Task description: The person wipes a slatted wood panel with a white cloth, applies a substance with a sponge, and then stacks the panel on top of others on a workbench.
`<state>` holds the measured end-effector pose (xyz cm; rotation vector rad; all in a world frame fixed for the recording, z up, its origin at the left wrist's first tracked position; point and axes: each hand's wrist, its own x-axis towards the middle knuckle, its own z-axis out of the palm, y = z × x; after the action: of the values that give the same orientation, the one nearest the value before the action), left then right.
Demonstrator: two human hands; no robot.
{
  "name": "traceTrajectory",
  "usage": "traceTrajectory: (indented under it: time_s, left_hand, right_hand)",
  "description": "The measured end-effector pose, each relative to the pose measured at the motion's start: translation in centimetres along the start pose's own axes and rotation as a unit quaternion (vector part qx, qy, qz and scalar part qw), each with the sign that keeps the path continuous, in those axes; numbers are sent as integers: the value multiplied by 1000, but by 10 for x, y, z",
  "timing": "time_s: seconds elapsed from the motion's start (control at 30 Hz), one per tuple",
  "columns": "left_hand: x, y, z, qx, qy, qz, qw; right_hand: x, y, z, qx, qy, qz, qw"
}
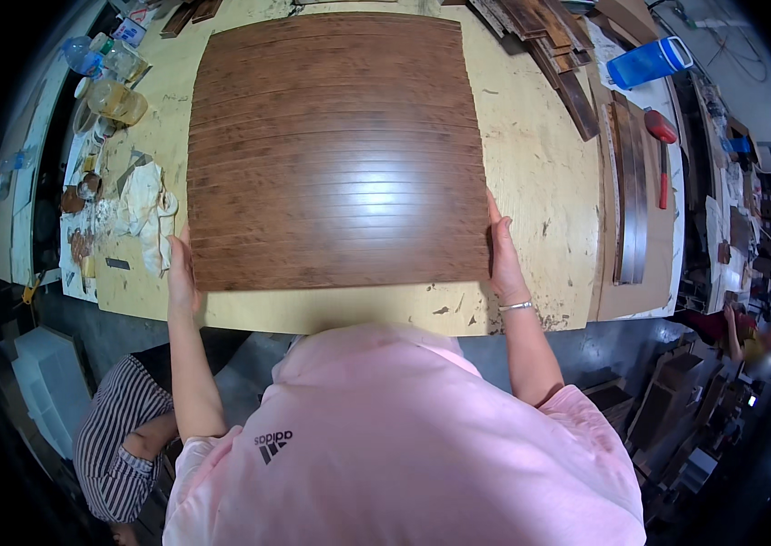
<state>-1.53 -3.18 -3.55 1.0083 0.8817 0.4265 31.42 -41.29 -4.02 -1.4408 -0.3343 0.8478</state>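
A large brown wood panel (313,136), made up of many narrow strips running left to right, lies over a pale plywood tabletop (540,227). Light glares off its glossy lower middle. My left hand (182,278) grips the panel's left edge near the close corner, thumb up along the side. At the opposite edge my right hand (506,259) holds the panel the same way, a bracelet on its wrist. The panel hides part of the fingers on both hands.
Left of the panel are a white rag (142,214) and jars of yellowish liquid (117,102). Loose wood strips (549,55) are piled at the far right, by a blue bottle (648,64) and a red mallet (660,127). A person in stripes (121,437) is at lower left.
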Motion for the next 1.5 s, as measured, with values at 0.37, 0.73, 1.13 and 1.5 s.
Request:
traceTrajectory:
  time_s: [0.37,0.73,1.13,1.5]
  left_hand:
    - [34,7,-13,96,1,56,994]
    - [34,6,-1,27,-84,57,994]
    - [62,18,4,81,-15,69,994]
    - [70,15,-3,89,-52,78,992]
  right_hand:
    - [38,-2,5,23,-12,-48,998]
    - [39,-3,5,-21,3,-28,999]
    - [58,-1,-6,-22,10,-3,1000]
    - [65,2,-10,-55,-16,-44,997]
